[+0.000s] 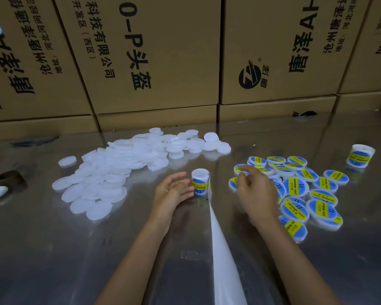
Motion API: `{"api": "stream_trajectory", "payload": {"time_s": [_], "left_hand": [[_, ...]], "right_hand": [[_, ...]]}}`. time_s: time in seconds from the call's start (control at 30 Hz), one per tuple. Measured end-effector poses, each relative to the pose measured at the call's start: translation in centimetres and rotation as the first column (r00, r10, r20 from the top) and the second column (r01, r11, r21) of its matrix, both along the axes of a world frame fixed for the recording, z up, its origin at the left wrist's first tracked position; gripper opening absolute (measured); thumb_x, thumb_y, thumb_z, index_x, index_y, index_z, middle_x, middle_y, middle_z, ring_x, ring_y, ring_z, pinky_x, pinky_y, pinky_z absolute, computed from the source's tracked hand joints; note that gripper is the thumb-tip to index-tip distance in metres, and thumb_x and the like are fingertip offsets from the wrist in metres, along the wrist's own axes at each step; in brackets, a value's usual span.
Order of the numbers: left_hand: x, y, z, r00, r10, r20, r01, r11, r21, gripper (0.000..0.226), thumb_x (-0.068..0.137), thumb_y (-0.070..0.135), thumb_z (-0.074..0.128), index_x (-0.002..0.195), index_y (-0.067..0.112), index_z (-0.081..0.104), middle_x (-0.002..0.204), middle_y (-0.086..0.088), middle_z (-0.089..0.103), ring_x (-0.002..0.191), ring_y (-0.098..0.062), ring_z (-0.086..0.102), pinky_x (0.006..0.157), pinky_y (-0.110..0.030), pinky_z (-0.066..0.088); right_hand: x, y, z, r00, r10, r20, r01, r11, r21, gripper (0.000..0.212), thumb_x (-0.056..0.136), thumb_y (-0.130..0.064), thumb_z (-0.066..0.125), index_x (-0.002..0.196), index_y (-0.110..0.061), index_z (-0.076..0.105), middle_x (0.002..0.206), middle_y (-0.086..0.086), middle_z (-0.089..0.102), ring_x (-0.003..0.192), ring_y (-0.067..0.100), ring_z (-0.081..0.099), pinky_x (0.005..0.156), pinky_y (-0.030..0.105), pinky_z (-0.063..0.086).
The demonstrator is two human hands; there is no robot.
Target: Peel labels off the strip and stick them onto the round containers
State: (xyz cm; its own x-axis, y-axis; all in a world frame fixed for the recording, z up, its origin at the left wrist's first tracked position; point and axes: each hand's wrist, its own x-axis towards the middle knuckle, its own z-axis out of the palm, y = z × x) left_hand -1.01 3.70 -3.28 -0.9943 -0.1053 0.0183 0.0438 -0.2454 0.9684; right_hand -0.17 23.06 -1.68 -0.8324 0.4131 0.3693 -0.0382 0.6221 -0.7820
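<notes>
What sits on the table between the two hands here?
In the head view, the label roll stands upright between the left hand and right hand, its white backing strip trailing toward the camera.

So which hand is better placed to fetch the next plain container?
Probably left. The left hand lies open beside the label roll, nearest the unlabelled white containers. The right hand is over the labelled pile.

The backing strip (pixel 223 260) runs off the bottom edge.
</notes>
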Motion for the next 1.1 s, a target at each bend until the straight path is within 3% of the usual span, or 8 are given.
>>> {"api": "stream_trajectory", "payload": {"time_s": [0.1, 0.17, 0.27, 0.37, 0.53, 0.8, 1.0, 1.1], "left_hand": [[-1.4, 0.1, -0.3, 0.999, -0.018, -0.028, 0.017, 0.999, -0.034, 0.029, 0.096, -0.008, 0.05, 0.111, 0.01, 0.067, 0.112, -0.015, 0.071, 0.097, -0.025, 0.073, 0.077, -0.027, 0.06], [-3.2, -0.5, -0.3, 0.988, 0.12, -0.095, -0.141, 0.955, -0.262, 0.038, 0.091, -0.016, 0.045, 0.11, 0.009, 0.066, 0.116, -0.015, 0.068, 0.103, -0.025, 0.069, 0.087, -0.031, 0.057], [-5.8, -2.4, -0.1, 0.937, 0.216, -0.276, -0.35, 0.579, -0.736, 0.042, 0.088, -0.01, 0.05, 0.126, 0.004, 0.062, 0.131, -0.015, 0.059, 0.126, -0.029, 0.052, 0.104, -0.03, 0.039], [-7.9, -4.0, -0.5, 0.943, 0.147, -0.299, -0.321, 0.161, -0.933, 0.047, 0.091, 0.004, 0.057, 0.138, 0.005, 0.055, 0.142, -0.017, 0.045, 0.131, -0.033, 0.037, 0.108, -0.038, 0.034], [-10.3, -4.5, -0.5, 0.928, 0.147, -0.343, -0.331, -0.101, -0.938, 0.035, 0.097, 0.018, 0.054, 0.128, 0.006, 0.063, 0.124, -0.017, 0.047, 0.115, -0.034, 0.04, 0.095, -0.041, 0.039], [-11.4, -4.5, -0.8, 0.905, 0.115, -0.409, -0.406, -0.053, -0.912, 0.024, 0.099, 0.009, 0.053, 0.11, 0.002, 0.073, 0.103, -0.015, 0.049, 0.103, -0.032, 0.044, 0.084, -0.041, 0.044], [-8.7, -3.7, -0.5, 0.779, 0.049, -0.625, -0.616, 0.248, -0.748, 0.024, 0.099, 0.014, 0.061, 0.118, 0.007, 0.073, 0.085, -0.005, 0.043, 0.085, -0.021, 0.041, 0.066, -0.042, 0.049], [-6.5, -2.3, 0.1, 0.694, -0.04, -0.719, -0.676, 0.309, -0.669, 0.03, 0.095, 0.008, 0.066, 0.124, 0.015, 0.071, 0.083, -0.005, 0.045, 0.079, -0.022, 0.045, 0.06, -0.041, 0.048]], "right_hand": [[0.3, -1.7, -0.8, 0.987, 0.158, -0.042, -0.158, 0.987, 0.002, 0.029, 0.092, -0.014, 0.054, 0.118, -0.018, 0.068, 0.071, -0.003, 0.059, 0.082, 0.03, 0.064, 0.07, 0.032, 0.044], [0.1, -2.1, -1.4, 0.98, 0.189, -0.055, -0.19, 0.982, -0.001, 0.029, 0.093, -0.015, 0.053, 0.119, -0.018, 0.067, 0.082, 0.002, 0.067, 0.084, 0.028, 0.064, 0.072, 0.032, 0.046], [-0.5, -2.4, -1.9, 0.982, 0.184, -0.05, -0.184, 0.983, -0.002, 0.029, 0.095, -0.017, 0.051, 0.121, -0.021, 0.065, 0.089, 0.004, 0.069, 0.086, 0.028, 0.063, 0.071, 0.031, 0.043], [-1.0, -2.5, -1.9, 0.983, 0.175, -0.048, -0.175, 0.984, 0.021, 0.031, 0.096, -0.018, 0.048, 0.123, -0.022, 0.063, 0.095, 0.004, 0.07, 0.09, 0.028, 0.064, 0.075, 0.036, 0.049], [-1.4, -2.5, -1.9, 0.988, 0.142, -0.065, -0.138, 0.989, 0.059, 0.032, 0.096, -0.02, 0.047, 0.124, -0.024, 0.061, 0.093, 0.002, 0.071, 0.09, 0.027, 0.064, 0.076, 0.04, 0.051], [-1.8, -2.5, -2.0, 0.988, 0.125, -0.093, -0.118, 0.99, 0.073, 0.03, 0.095, -0.02, 0.047, 0.12, -0.025, 0.062, 0.084, 0.003, 0.069, 0.083, 0.027, 0.063, 0.069, 0.035, 0.045], [-2.1, -2.4, -2.0, 0.988, 0.106, -0.116, -0.11, 0.993, -0.031, 0.024, 0.094, -0.021, 0.051, 0.113, -0.025, 0.066, 0.081, -0.003, 0.069, 0.075, 0.022, 0.062, 0.065, 0.03, 0.041], [-2.2, -2.5, -1.4, 0.973, 0.187, -0.138, -0.221, 0.931, -0.29, 0.014, 0.096, -0.027, 0.056, 0.1, -0.024, 0.068, 0.074, -0.007, 0.068, 0.068, 0.013, 0.062, 0.064, 0.027, 0.048]]}}
